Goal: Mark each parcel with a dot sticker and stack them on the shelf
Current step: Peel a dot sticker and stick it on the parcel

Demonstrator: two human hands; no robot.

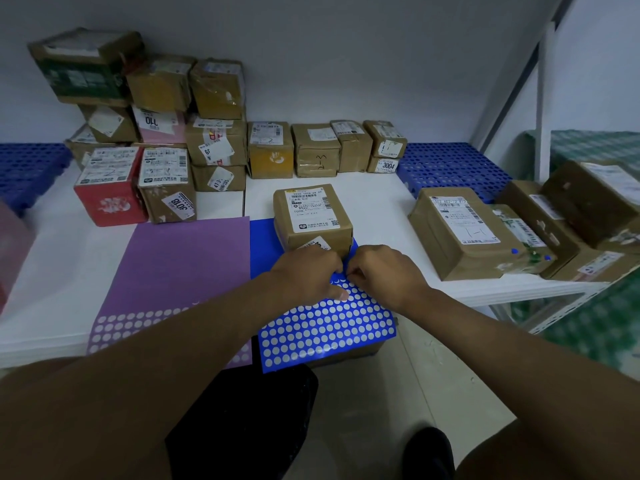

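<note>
The left hand [308,271] and the right hand [382,275] meet, fingers curled, over the upper part of a blue sticker sheet [325,327]; their fingertips pinch at the sheet's surface where they nearly touch, though whether a dot is already lifted is too small to tell; the left thumb lies flat on the sheet. The blue sheet, covered in pale dots, overhangs the front edge of a white table [377,199]; just beside it on the left lies a purple sticker sheet [180,271]. A brown parcel [311,216] with a white label on top stands on the far end of the blue sheet, just behind the hands. To the right, a group of brown parcels [464,233] leans together, two with small blue dots on their near faces; at the back left, stacked parcels [152,133] rise in several tiers, and a row of small boxes [329,148] runs along the wall; blue perforated panels [450,168] lie at the table's rear.
</note>
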